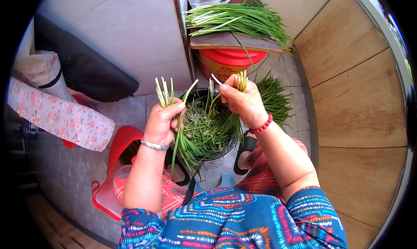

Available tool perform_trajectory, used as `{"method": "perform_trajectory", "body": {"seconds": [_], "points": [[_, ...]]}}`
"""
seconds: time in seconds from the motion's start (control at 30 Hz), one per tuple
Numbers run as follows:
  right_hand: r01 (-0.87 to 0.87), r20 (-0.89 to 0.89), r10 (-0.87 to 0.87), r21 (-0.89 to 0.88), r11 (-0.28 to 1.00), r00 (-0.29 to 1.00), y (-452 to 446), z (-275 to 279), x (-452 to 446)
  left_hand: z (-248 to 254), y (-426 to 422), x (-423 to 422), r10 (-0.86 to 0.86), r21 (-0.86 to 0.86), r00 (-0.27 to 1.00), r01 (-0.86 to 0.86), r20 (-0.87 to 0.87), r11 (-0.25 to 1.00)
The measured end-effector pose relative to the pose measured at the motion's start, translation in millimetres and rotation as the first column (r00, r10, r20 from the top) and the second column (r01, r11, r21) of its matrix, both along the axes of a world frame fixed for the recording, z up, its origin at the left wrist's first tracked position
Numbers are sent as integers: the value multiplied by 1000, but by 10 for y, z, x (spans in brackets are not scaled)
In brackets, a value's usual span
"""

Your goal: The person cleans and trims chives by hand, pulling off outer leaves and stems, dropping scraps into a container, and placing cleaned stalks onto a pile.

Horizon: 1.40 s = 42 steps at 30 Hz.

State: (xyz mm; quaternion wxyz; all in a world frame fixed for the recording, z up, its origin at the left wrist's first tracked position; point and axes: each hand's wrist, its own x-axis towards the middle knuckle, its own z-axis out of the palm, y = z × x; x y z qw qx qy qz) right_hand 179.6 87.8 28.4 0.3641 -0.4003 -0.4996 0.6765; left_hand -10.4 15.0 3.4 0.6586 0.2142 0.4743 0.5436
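Note:
My left hand is closed around a small bunch of garlic chives, pale stem ends up and green leaves hanging down. A single stalk angles out beside the thumb. My right hand grips another bunch of chives, with the thumb and forefinger pinched at a thin pale strand. Both hands are above a dark bin between my feet. Inside the bin lies a heap of loose green leaves and scraps.
A large pile of chives rests on a wooden board over a red-lidded bucket. More chives lie on the floor at right. A red bag and a floral roll are at left; wood-look panels stand at right.

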Motion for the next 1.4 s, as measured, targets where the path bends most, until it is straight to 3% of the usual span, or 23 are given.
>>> {"method": "perform_trajectory", "body": {"seconds": [0.03, 0.1, 0.13, 0.17, 0.23, 0.27, 0.3, 0.37, 0.43, 0.5, 0.57, 0.7, 0.8, 0.87, 1.0, 1.07, 1.17, 1.23, 1.3, 1.33, 1.37, 1.4], "points": [[-1, 0, 1, -1, 1000, 1000, -2, -6, -8, 2, 1, -17, 25, -43, 997, -22, 73, 999], [-32, 128, 8, 183, 983, 992, -5, -29, -30, 3, -4, -21, 18, -48, 995, -13, 95, 999], [-70, 120, 48, 183, 981, 992, 16, -139, -65, 13, -12, -6, -24, -39, 986, 31, 165, 999], [-131, 249, 94, 133, 982, 964, 14, -145, -35, 19, -19, 11, -66, -27, 970, 74, 234, 997], [-161, 99, 146, 168, 973, 984, -50, -143, -95, 33, -36, 60, -158, -19, 933, 173, 323, 985], [-221, 61, 216, 97, 970, 974, -58, -143, -87, -6, -39, 78, -204, -2, 914, 218, 351, 976], [-214, -98, 221, 72, 974, 970, -95, -143, -128, -29, -43, 103, -249, 17, 892, 262, 377, 965], [-282, -88, 287, 69, 957, 954, -86, -183, -120, -1, -68, 163, -225, -11, 896, 248, 382, 969], [-279, -66, 280, 24, 960, 958, -87, -94, -92, 45, -72, 182, -220, -2, 945, 227, 242, 974], [-274, -43, 273, -20, 962, 961, -87, -64, -81, 35, -73, 179, -219, 28, 951, 218, 219, 976], [-290, -10, 291, 27, 957, 957, -87, -64, -81, 30, -71, 184, -215, 42, 976, 215, 21, 976], [-284, 119, 267, 171, 943, 956, -55, -239, -93, 84, -75, 200, -134, 52, 982, 142, -136, 988], [-314, 177, 287, 152, 937, 941, -40, -177, -59, 117, -66, 216, -84, 101, 973, 108, -214, 989], [-312, 211, 303, 13, 950, 929, -47, -50, -42, 123, -55, 208, -35, 124, 952, 76, -305, 989], [-244, 66, 255, -142, 959, 965, -44, 60, -2, 18, -27, 142, 14, 166, 913, 60, -409, 984], [-200, 21, 205, -137, 970, 979, -18, 47, 28, -14, -10, 92, 48, 172, 860, 47, -509, 984], [-94, -82, 84, -131, 987, 993, 31, 69, 87, -76, 18, -18, 97, 149, 820, -15, -563, 989], [-72, 111, 74, -16, 997, 991, 50, 119, 97, -78, 24, -59, 94, 133, 817, -21, -569, 991], [-124, 245, 67, 228, 966, 967, 64, -66, 45, -43, 17, -52, 75, 141, 915, -20, -397, 990], [-171, 290, 126, 137, 976, 949, 45, -79, 21, -15, 8, -1, 71, 141, 931, -21, -359, 990], [-195, 271, 145, 168, 966, 952, 27, -138, -7, 42, -3, 41, 68, 141, 931, -18, -359, 990], [-158, 182, 131, 141, 977, 975, -18, -138, -57, 105, -17, 77, 9, 108, 946, 28, -325, 994]]}}
